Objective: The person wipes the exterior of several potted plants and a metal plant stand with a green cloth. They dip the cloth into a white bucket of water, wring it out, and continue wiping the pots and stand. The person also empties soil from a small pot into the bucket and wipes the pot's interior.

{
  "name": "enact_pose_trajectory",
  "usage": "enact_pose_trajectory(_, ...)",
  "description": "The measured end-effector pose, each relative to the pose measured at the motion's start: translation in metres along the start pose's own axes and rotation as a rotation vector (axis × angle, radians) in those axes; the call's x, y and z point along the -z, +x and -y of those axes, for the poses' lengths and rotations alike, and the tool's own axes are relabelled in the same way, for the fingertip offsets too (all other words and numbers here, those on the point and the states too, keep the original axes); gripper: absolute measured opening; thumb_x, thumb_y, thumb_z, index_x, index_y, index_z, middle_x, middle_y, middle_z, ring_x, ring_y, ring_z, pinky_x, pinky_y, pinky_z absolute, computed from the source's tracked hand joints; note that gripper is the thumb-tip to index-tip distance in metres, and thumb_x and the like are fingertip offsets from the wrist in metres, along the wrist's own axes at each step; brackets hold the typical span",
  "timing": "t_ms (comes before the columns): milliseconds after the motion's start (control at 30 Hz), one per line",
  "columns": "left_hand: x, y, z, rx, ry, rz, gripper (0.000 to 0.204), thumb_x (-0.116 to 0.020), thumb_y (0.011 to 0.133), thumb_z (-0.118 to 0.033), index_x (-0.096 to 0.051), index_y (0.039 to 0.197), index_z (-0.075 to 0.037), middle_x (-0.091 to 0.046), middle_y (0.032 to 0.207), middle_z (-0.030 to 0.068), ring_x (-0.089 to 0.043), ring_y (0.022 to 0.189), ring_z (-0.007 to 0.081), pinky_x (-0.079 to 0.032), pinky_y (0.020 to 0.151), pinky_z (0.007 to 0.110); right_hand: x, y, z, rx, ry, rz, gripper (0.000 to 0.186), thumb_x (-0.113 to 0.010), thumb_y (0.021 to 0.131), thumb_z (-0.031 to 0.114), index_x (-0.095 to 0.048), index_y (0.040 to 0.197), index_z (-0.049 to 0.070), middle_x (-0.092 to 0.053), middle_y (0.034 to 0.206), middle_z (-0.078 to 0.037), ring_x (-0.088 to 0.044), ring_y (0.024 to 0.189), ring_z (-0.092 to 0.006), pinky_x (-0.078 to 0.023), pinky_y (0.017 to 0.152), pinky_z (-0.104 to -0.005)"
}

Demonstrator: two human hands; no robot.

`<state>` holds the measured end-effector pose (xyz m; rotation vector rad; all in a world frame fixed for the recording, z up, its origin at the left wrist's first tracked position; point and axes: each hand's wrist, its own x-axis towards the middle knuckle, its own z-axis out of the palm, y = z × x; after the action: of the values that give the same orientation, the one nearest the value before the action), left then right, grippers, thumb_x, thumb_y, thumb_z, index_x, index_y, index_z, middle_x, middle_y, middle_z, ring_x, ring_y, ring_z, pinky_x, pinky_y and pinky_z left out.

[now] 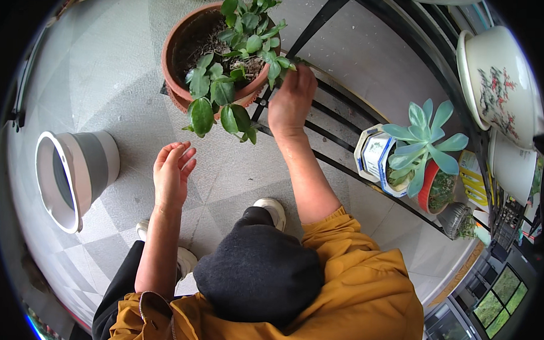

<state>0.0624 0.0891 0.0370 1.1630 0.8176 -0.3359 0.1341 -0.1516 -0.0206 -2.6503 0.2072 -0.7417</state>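
A green leafy plant (222, 91) with flat, thick leaves grows in a round terracotta pot (172, 46) at the top of the view. Dry soil and bits of plant litter show inside the pot. At the pot's right side, my right hand (292, 105) has its fingers bent and closed at the tip of an outer leaf (286, 63); the fingertips are partly hidden. My left hand (173, 171) hangs in the air below and left of the drooping leaves. Its fingers are slightly curled and apart, holding nothing.
A black metal rack (328, 115) runs along the right, bearing a blue-white pot (374, 152), a pale succulent (426, 142), a red pot (434, 190) and a large white painted pot (502, 88). A grey-white bucket (95, 164) stands left on the tiled floor (136, 105).
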Motion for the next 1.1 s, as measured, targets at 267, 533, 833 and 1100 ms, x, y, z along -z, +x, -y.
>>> enact_pose_trajectory(267, -0.004, -0.011, 0.013, 0.072, -0.002, 0.087, 0.005, -0.054, 0.089, -0.011, -0.054, 0.093, -0.008, -0.061, 0.101, 0.0069, -0.061, 0.087, 0.0149, -0.05, 0.071, 0.026, 0.087, -0.008, -0.056, -0.116, 0.198, 0.039, 0.029, -0.05, 0.069, -0.01, -0.061, 0.094, 0.001, -0.056, 0.103, -0.015, -0.055, 0.097, -0.0312, -0.045, 0.083, -0.0402)
enact_pose_trajectory(533, -0.011, -0.012, 0.019, 0.079, 0.042, 0.082, 0.006, -0.054, 0.089, -0.012, -0.054, 0.093, -0.008, -0.06, 0.102, 0.0067, -0.06, 0.087, 0.015, -0.049, 0.072, 0.026, 0.054, -0.027, -0.02, -0.134, -0.1, 0.217, 0.04, -0.056, 0.068, -0.003, -0.054, 0.108, -0.001, -0.049, 0.102, -0.017, -0.047, 0.095, -0.0334, -0.042, 0.083, -0.0419)
enact_pose_trajectory(833, -0.02, -0.009, 0.0, -0.018, 0.037, 0.13, 0.007, -0.054, 0.089, -0.011, -0.055, 0.094, -0.006, -0.061, 0.101, 0.0076, -0.06, 0.088, 0.0165, -0.049, 0.073, 0.027, 0.124, -0.064, -0.025, -0.184, -0.05, 0.062, 0.04, -0.053, 0.072, -0.004, -0.055, 0.112, -0.003, -0.049, 0.109, -0.018, -0.051, 0.103, -0.0313, -0.05, 0.08, -0.0386)
enact_pose_trajectory(1100, -0.033, -0.009, 0.004, 0.032, 0.004, 0.13, 0.006, -0.055, 0.088, -0.01, -0.054, 0.093, -0.006, -0.061, 0.1, 0.0075, -0.06, 0.086, 0.0166, -0.049, 0.071, 0.028, 0.054, -0.066, 0.008, -0.132, 0.051, 0.185, 0.041, -0.06, 0.072, 0.002, -0.051, 0.112, -0.002, -0.049, 0.114, -0.016, -0.048, 0.105, -0.0331, -0.05, 0.083, -0.0423)
